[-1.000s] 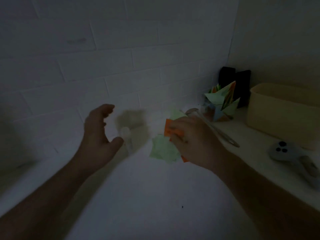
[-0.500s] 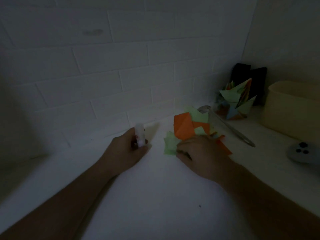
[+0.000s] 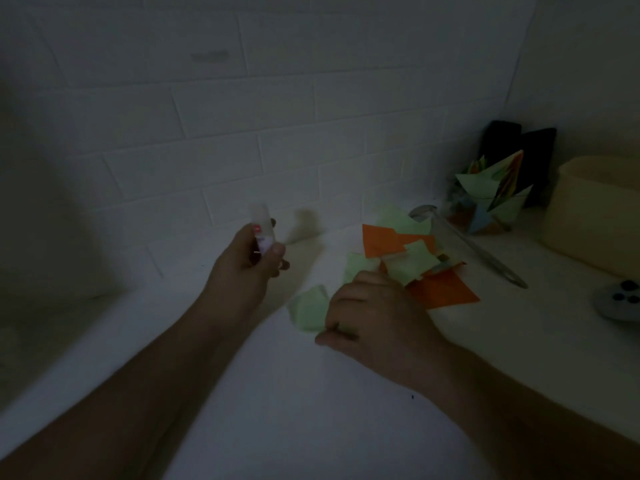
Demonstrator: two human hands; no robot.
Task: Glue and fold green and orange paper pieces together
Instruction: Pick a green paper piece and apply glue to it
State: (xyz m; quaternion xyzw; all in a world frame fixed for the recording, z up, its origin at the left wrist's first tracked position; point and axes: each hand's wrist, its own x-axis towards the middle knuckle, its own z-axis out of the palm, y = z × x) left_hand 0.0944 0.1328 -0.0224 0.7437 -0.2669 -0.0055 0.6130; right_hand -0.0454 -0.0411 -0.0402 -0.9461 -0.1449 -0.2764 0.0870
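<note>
Head view shows a dim room and two bare arms over a white table (image 3: 311,410). Left hand (image 3: 247,268) is curled round a glue stick (image 3: 263,232). It holds the stick up off the table, with the white top end poking out above the fingers and the thumb pressed on its side. The stick has a small red mark on it.

Right hand (image 3: 374,320) is low, near the table. Its fingers and thumb pinch a light green piece (image 3: 310,311) by its right edge. The piece sticks out to the left of the hand and looks blurry.

Just behind the right hand is a pile of paper (image 3: 412,261). It has green squares and orange pieces mixed up and lying over each other. One big orange piece (image 3: 445,289) lies flat to the right of the hand.

Behind the pile a clear long thing (image 3: 474,247) lies on its side. I cannot tell what it is. Farther back in the corner sits a folded paper shape (image 3: 491,199) in green, orange and blue. A black thing (image 3: 519,147) stands behind that. On the far right is a pale tub (image 3: 595,216), and in front of it a grey controller (image 3: 620,299) with dark buttons. A white brick wall (image 3: 242,116) runs along the back.
</note>
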